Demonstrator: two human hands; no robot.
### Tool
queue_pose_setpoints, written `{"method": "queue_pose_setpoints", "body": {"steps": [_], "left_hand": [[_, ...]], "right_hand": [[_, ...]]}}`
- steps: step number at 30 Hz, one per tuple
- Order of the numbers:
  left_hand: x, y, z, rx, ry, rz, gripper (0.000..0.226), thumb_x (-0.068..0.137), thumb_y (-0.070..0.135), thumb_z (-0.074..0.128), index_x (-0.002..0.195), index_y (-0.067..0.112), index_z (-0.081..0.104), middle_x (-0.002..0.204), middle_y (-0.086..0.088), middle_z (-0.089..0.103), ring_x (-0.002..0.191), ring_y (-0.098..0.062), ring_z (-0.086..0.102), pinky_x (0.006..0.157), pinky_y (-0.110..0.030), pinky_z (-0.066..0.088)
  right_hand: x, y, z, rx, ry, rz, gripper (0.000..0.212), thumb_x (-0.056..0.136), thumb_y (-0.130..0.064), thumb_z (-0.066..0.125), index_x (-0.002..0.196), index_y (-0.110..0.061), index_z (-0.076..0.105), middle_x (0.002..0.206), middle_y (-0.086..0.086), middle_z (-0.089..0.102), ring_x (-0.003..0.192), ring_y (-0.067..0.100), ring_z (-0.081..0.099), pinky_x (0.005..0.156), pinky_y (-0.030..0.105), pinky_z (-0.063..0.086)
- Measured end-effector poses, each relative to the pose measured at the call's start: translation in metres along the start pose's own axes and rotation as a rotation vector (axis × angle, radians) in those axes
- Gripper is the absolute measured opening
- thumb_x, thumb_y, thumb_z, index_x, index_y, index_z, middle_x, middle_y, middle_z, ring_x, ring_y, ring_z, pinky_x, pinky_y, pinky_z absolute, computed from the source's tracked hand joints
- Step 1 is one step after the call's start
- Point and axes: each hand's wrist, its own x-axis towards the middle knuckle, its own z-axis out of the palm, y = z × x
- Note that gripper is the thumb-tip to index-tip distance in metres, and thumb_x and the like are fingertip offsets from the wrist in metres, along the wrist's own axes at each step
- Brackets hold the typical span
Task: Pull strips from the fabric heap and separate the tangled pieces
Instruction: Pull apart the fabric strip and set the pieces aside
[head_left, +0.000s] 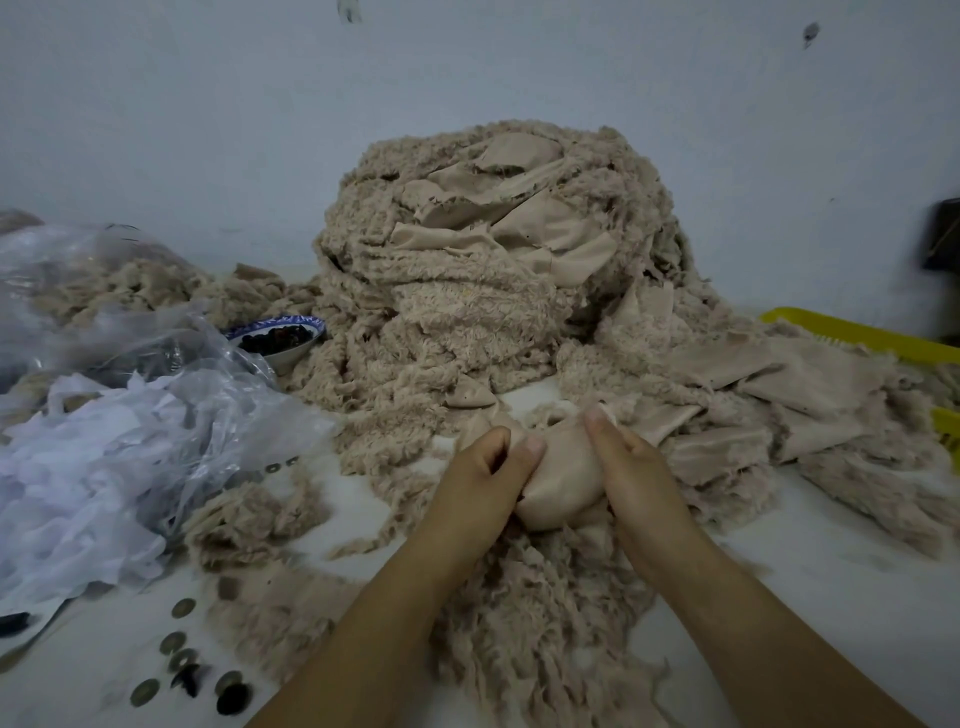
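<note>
- One beige strip (563, 478) is gripped by the left hand (488, 467) and right hand (631, 467), touching the fabric heap (467, 291).
- Dark pieces (275, 340) are held in a bowl (291, 357).
- White scraps (78, 467) are kept in a plastic bag (208, 395).

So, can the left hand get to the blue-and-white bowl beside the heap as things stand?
Probably yes, once it lets go: the left hand pinches the smooth fabric piece. The bowl lies ahead to its left, only low fleecy scraps between; the plastic bag sits beside it, not over it.
</note>
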Motion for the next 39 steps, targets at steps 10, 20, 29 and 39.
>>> {"method": "queue_pose_setpoints", "body": {"steps": [10,20,29,39], "left_hand": [[0.001,0.002,-0.001,-0.064,0.165,0.125,0.050,0.102,0.033,0.055,0.058,0.030,0.033,0.056,0.012,0.032,0.052,-0.005,0.031,0.050,-0.018,0.028],[0.004,0.005,-0.001,-0.448,0.326,-0.192,0.045,0.099,0.032,0.059,0.055,0.026,0.051,0.060,0.001,0.048,0.061,-0.020,0.044,0.063,-0.035,0.036],[0.010,0.010,-0.021,-0.863,0.397,-0.331,0.040,0.104,0.041,0.046,0.114,0.011,0.070,0.103,-0.008,0.077,0.090,-0.021,0.075,0.068,-0.033,0.061],[0.008,0.010,-0.010,-0.847,0.214,-0.349,0.064,0.091,0.055,0.048,0.130,0.007,0.062,0.121,-0.016,0.071,0.112,-0.029,0.069,0.093,-0.043,0.056]], "right_hand": [[0.003,-0.005,0.000,0.332,0.100,0.064,0.029,0.096,-0.027,0.052,0.075,-0.015,0.069,0.070,0.005,0.069,0.060,0.017,0.066,0.053,0.028,0.052],[0.008,0.000,0.001,0.339,0.078,0.056,0.025,0.103,-0.031,0.050,0.098,-0.010,0.064,0.059,0.001,0.065,0.046,0.009,0.056,0.043,0.021,0.046],[0.010,-0.004,-0.015,0.154,0.093,-0.059,0.032,0.104,-0.036,0.045,0.097,-0.018,0.071,0.083,-0.002,0.073,0.048,0.007,0.056,0.045,0.021,0.045],[-0.004,0.004,0.006,-0.253,-0.164,-0.177,0.050,0.077,-0.076,0.049,0.066,-0.027,0.054,0.063,-0.007,0.053,0.058,0.008,0.051,0.059,0.028,0.041]]}}
